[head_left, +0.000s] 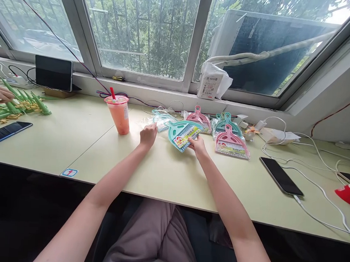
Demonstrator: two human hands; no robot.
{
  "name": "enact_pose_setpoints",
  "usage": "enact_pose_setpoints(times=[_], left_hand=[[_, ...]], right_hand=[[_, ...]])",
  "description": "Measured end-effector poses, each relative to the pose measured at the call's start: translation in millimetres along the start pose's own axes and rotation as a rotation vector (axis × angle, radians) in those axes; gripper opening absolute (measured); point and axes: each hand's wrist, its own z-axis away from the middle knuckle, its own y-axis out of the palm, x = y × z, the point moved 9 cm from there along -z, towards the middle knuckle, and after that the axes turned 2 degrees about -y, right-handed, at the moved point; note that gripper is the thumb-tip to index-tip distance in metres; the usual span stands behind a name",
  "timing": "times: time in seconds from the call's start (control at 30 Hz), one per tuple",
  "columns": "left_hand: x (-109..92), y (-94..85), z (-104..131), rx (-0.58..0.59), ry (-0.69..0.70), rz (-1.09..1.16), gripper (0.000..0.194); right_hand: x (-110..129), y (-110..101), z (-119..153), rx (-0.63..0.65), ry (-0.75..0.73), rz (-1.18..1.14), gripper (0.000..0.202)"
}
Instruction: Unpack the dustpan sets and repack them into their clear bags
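My right hand (198, 146) pinches the lower right edge of a teal toy dustpan-and-brush set (183, 134) with a bright printed label, tilted above the table. To its left, my left hand (148, 136) is closed with its back toward me; its fingertips are hidden. Right beside that fist lies a pale teal set in crinkled clear wrapping (162, 118), and whether my fingers grip the wrapping I cannot make out. Behind the held set is a pink wrapped set (198, 117). More wrapped sets lie to the right, teal ones (227, 122) behind a pink one (232, 143).
A cup of orange-red drink (118, 115) with a red straw stands left of my hands. A phone (281, 176) with a white cable lies at right, another phone (8, 133) at left. Another person's hand (0, 93) is by green leafy pieces (26, 101). A tablet (54, 73) leans behind.
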Motion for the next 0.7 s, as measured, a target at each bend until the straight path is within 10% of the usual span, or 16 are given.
enact_pose_setpoints(times=[0.47, 0.63, 0.7], left_hand=[[-60, -35.3, 19, -0.140, 0.306, 0.137, 0.039], [-7, -71.1, 8, -0.478, -0.158, 0.649, 0.074], [9, -47.8, -7, -0.267, -0.339, 1.008, 0.075]], right_hand=[[-7, 25, 7, 0.074, -0.040, -0.199, 0.025], [-4, 30, 9, 0.081, -0.072, -0.327, 0.030], [-3, 33, 9, 0.092, -0.073, -0.344, 0.032]])
